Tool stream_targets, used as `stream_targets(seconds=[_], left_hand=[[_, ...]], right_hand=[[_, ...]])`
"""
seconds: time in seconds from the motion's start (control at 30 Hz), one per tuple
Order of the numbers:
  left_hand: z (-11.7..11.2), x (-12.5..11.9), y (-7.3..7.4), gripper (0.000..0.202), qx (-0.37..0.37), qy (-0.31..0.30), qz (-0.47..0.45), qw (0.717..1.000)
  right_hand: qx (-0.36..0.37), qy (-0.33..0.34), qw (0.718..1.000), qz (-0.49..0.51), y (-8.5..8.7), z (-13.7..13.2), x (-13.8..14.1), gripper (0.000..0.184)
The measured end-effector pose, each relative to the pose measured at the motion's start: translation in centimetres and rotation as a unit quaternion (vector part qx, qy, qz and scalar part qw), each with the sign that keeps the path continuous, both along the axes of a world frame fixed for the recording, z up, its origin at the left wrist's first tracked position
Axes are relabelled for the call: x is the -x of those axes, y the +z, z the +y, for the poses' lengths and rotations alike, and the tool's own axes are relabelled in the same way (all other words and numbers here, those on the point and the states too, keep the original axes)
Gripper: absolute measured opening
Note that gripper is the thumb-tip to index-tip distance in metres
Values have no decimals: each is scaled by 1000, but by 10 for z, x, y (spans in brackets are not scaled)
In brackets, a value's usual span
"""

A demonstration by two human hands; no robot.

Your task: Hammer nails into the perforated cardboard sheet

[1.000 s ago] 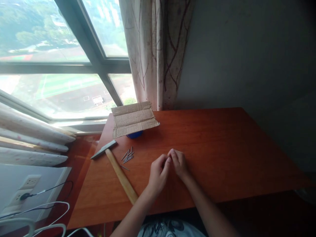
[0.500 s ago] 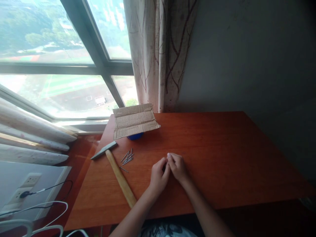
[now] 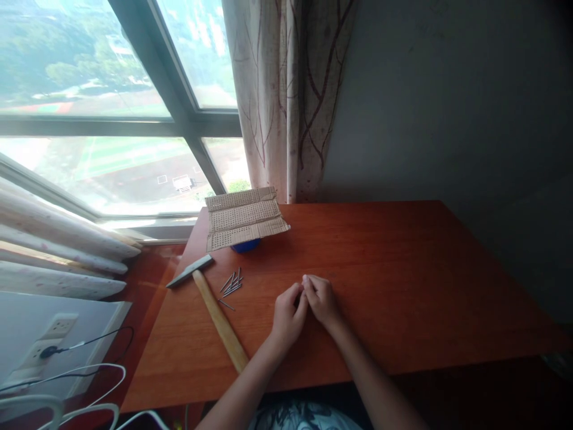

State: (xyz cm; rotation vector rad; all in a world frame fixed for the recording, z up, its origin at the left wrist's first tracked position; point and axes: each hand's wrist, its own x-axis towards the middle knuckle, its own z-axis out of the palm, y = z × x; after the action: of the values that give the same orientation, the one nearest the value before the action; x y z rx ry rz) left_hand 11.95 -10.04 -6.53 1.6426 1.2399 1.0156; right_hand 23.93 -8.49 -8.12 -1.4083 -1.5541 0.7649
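Note:
Over the front middle of the table, my left hand (image 3: 289, 313) and my right hand (image 3: 321, 301) meet at the fingertips. Both are closed, fingers curled in with the thumbs on top. Whether anything small sits between the fingers is hidden. To the left of my hands lies a hammer (image 3: 221, 322) with a pale wooden handle, its grey metal head pointing away toward the window. My left forearm passes close by the handle's end. Several loose nails (image 3: 231, 283) lie in a small heap between the hammer and my hands, with a single nail (image 3: 227, 304) just nearer to me.
At the back left, a perforated, creased sheet of brown cardboard (image 3: 246, 218) rests on a blue object (image 3: 245, 246), mostly covered. The reddish wooden table (image 3: 403, 286) extends right to a grey wall. A window, curtains (image 3: 286, 107), sockets (image 3: 60, 327) and cables are around it.
Both hands hold the same closed pose with fingertips together. The hammer, nails and cardboard have not moved; only the camera view has shifted slightly.

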Motion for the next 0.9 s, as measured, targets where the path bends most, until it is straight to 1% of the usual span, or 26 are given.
stream_targets(seconds=[0.23, 0.9], left_hand=[[0, 0, 0, 26, 0, 2, -2, 1000], [0, 0, 0, 27, 5, 2, -8, 1000]], right_hand=[[2, 0, 1000, 2, 0, 0, 0, 47], [1, -4, 1000, 0, 0, 0, 1, 44]])
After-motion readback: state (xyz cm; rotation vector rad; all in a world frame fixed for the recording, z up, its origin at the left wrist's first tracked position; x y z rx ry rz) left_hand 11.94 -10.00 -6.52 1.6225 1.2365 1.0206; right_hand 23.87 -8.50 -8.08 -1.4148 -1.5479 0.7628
